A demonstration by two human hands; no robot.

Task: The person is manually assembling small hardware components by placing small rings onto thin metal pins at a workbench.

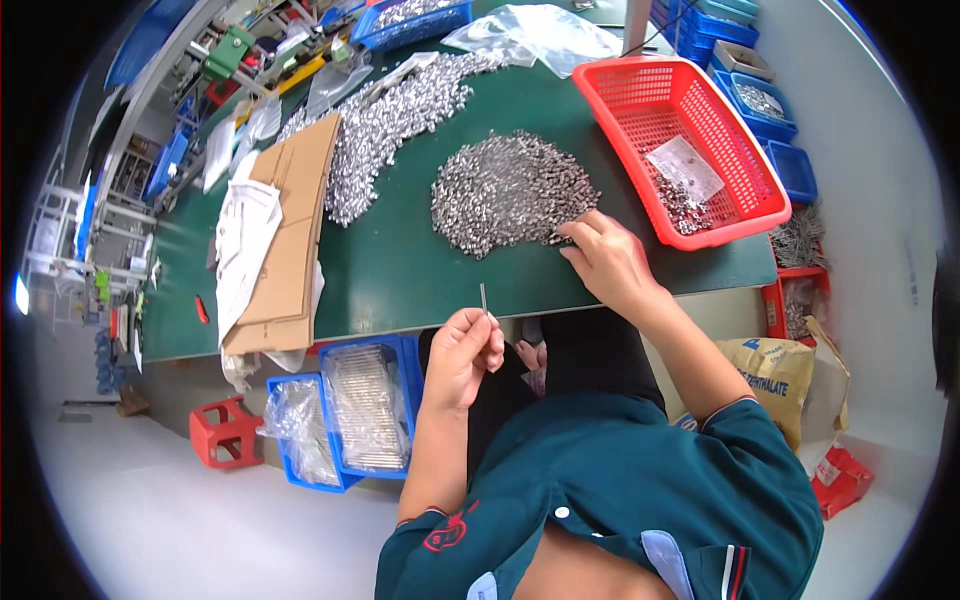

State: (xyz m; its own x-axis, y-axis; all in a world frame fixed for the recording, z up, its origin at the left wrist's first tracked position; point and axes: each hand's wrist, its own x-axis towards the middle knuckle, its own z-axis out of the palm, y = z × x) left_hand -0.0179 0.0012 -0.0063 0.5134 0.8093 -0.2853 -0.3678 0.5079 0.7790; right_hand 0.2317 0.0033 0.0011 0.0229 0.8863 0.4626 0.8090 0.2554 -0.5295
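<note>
Near the table's front edge, my left hand [465,350] is closed on a thin metal rod [483,297], which points up from between thumb and fingers. A round heap of small silvery metal parts [510,190] lies on the green table in front of me; the pieces are too small to name. At the heap's lower right edge is my right hand [607,258], its thumb and fingers drawn together against the outermost parts. What those fingertips hold, if anything, cannot be made out.
A red plastic basket [688,237] with a few small parts and a paper slip stands at right. Farther left lies a longer heap of metal parts [400,110] beside flat cardboard [285,220]. Below the table edge are blue bins [408,380] of rods and a red stool [228,432].
</note>
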